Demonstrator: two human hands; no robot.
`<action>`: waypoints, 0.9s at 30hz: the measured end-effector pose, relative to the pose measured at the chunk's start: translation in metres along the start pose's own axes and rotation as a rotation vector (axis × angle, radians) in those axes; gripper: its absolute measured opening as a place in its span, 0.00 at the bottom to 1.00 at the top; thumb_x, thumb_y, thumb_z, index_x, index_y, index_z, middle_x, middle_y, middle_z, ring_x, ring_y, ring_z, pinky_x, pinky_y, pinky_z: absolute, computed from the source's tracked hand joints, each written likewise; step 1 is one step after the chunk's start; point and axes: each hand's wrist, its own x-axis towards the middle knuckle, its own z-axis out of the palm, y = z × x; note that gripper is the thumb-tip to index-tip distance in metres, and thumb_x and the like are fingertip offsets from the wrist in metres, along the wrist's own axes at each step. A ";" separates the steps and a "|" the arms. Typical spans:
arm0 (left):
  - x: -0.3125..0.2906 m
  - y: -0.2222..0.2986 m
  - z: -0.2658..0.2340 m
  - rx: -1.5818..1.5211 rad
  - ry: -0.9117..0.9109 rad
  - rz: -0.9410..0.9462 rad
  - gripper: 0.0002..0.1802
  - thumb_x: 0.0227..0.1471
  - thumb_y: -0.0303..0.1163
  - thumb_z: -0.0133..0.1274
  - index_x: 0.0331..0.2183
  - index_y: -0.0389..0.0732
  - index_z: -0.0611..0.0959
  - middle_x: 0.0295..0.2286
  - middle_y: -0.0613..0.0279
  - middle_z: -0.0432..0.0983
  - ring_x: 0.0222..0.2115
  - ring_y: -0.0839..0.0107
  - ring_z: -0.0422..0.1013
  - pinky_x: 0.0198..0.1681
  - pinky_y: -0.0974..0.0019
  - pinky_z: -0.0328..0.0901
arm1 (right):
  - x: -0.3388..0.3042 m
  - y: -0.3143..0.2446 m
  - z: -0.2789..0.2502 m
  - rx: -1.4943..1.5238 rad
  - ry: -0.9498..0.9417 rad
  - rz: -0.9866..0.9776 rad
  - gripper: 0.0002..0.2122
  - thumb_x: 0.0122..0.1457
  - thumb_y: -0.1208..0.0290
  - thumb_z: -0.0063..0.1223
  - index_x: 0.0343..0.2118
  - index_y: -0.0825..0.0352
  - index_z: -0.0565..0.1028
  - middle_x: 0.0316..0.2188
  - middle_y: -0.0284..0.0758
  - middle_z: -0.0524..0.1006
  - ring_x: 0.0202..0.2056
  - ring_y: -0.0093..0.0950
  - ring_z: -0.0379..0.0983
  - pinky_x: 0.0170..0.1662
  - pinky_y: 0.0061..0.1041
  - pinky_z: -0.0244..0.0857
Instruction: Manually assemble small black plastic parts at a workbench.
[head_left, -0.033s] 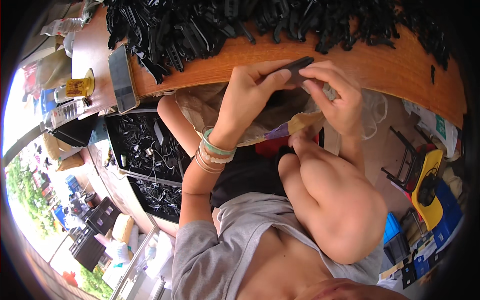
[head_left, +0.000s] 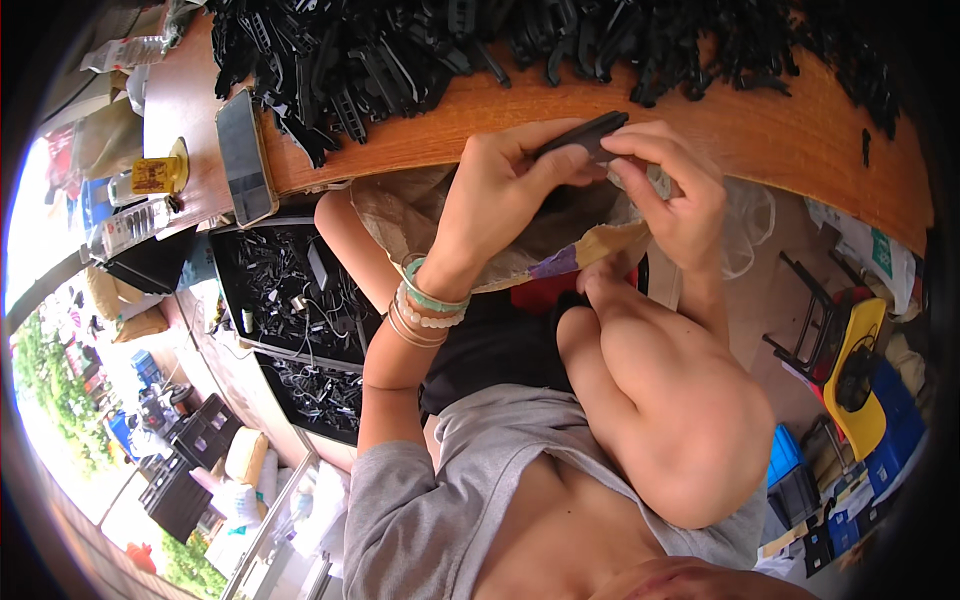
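Just over the table's near edge, my left hand (head_left: 505, 190) is closed around a long, narrow black plastic part (head_left: 582, 135), its thumb lying along the near side. My right hand (head_left: 680, 190) has its thumb and forefinger pinched together at the part's right end; what lies between those fingertips is too small to make out. Below both hands hangs the open mouth of a pale bag (head_left: 600, 240), spread over my lap. A large heap of black plastic parts (head_left: 370, 65) covers the far side of the wooden table (head_left: 450, 120).
At the table's left lies a phone (head_left: 246, 158), with a yellow holder (head_left: 155, 175) beyond it. Two black crates (head_left: 300, 352) of small dark parts stand left of my legs. A yellow-and-black chair (head_left: 858, 375) is at the right. One loose black piece (head_left: 866, 148) lies apart from the heap.
My left thumb has shifted slightly along the black plastic part. The fingertips of my right hand have moved a little at its right end.
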 end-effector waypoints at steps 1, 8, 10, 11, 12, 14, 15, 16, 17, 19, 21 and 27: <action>-0.001 -0.004 -0.002 0.118 -0.036 0.094 0.20 0.48 0.29 0.58 0.43 0.29 0.78 0.30 0.58 0.80 0.28 0.76 0.75 0.32 0.72 0.68 | -0.001 0.001 0.001 0.012 0.042 -0.005 0.10 0.48 0.85 0.57 0.35 0.69 0.77 0.32 0.36 0.77 0.27 0.23 0.72 0.30 0.19 0.66; -0.009 -0.005 0.003 0.697 0.044 0.565 0.18 0.46 0.25 0.59 0.41 0.32 0.76 0.27 0.46 0.77 0.27 0.52 0.75 0.29 0.63 0.69 | -0.003 -0.004 0.003 0.070 0.063 0.010 0.11 0.49 0.82 0.58 0.37 0.69 0.77 0.33 0.37 0.78 0.28 0.26 0.73 0.33 0.22 0.67; -0.010 -0.004 0.000 0.710 0.038 0.626 0.19 0.45 0.25 0.59 0.41 0.32 0.75 0.27 0.47 0.76 0.26 0.50 0.74 0.28 0.61 0.68 | 0.003 -0.009 0.004 -0.038 0.164 -0.106 0.13 0.49 0.78 0.60 0.39 0.68 0.76 0.32 0.37 0.78 0.30 0.28 0.73 0.35 0.24 0.67; -0.012 -0.002 -0.001 0.721 -0.010 0.655 0.19 0.44 0.25 0.59 0.41 0.33 0.75 0.26 0.48 0.76 0.25 0.50 0.73 0.27 0.61 0.68 | 0.004 -0.010 0.003 -0.074 0.197 -0.144 0.14 0.49 0.77 0.61 0.40 0.68 0.76 0.32 0.37 0.78 0.31 0.29 0.73 0.35 0.25 0.67; -0.014 -0.001 -0.002 0.732 -0.057 0.683 0.19 0.44 0.25 0.59 0.41 0.33 0.75 0.25 0.49 0.75 0.24 0.51 0.73 0.26 0.61 0.67 | 0.001 -0.005 0.001 -0.013 0.087 -0.099 0.15 0.49 0.74 0.62 0.40 0.68 0.76 0.32 0.38 0.77 0.32 0.30 0.73 0.36 0.26 0.67; -0.016 0.003 -0.002 0.772 -0.075 0.661 0.18 0.43 0.23 0.59 0.40 0.33 0.77 0.26 0.49 0.77 0.25 0.54 0.74 0.27 0.64 0.68 | -0.003 -0.001 -0.001 0.045 -0.022 -0.051 0.16 0.48 0.72 0.62 0.41 0.68 0.75 0.32 0.38 0.77 0.33 0.32 0.73 0.37 0.27 0.67; -0.016 0.003 -0.002 0.813 -0.091 0.639 0.18 0.42 0.21 0.59 0.39 0.32 0.78 0.27 0.50 0.78 0.26 0.58 0.76 0.29 0.67 0.69 | -0.005 -0.001 -0.002 0.004 -0.013 -0.066 0.16 0.47 0.73 0.63 0.40 0.68 0.75 0.31 0.38 0.77 0.32 0.32 0.72 0.36 0.26 0.67; -0.017 0.003 -0.002 0.814 -0.089 0.638 0.18 0.42 0.21 0.59 0.39 0.32 0.78 0.27 0.50 0.78 0.26 0.58 0.76 0.29 0.67 0.69 | -0.006 -0.001 -0.001 -0.033 -0.006 -0.083 0.15 0.46 0.75 0.63 0.39 0.68 0.75 0.31 0.38 0.77 0.31 0.32 0.72 0.35 0.26 0.66; -0.017 0.002 -0.002 0.824 -0.087 0.661 0.18 0.42 0.21 0.59 0.39 0.32 0.78 0.26 0.51 0.77 0.25 0.57 0.76 0.28 0.67 0.69 | -0.007 -0.002 0.000 -0.031 -0.006 -0.083 0.15 0.46 0.75 0.63 0.39 0.68 0.75 0.31 0.38 0.77 0.31 0.32 0.72 0.35 0.26 0.66; -0.017 0.002 -0.002 0.833 -0.087 0.685 0.17 0.41 0.21 0.59 0.39 0.33 0.79 0.25 0.51 0.77 0.24 0.57 0.75 0.28 0.67 0.69 | -0.010 -0.003 0.002 -0.040 0.037 -0.046 0.15 0.43 0.78 0.63 0.36 0.68 0.75 0.29 0.37 0.77 0.29 0.32 0.72 0.33 0.25 0.66; -0.017 0.003 -0.001 0.828 -0.089 0.672 0.17 0.41 0.21 0.59 0.38 0.33 0.79 0.24 0.52 0.76 0.23 0.58 0.75 0.27 0.67 0.68 | -0.011 -0.004 0.003 -0.059 0.062 -0.048 0.15 0.41 0.79 0.63 0.35 0.69 0.76 0.28 0.37 0.77 0.29 0.32 0.72 0.32 0.25 0.66; -0.016 0.001 -0.009 0.723 -0.122 0.615 0.17 0.42 0.28 0.61 0.37 0.34 0.79 0.25 0.52 0.76 0.24 0.54 0.73 0.28 0.61 0.67 | -0.008 -0.004 0.003 -0.047 0.028 -0.064 0.14 0.41 0.80 0.63 0.35 0.68 0.76 0.28 0.37 0.77 0.28 0.32 0.72 0.30 0.25 0.65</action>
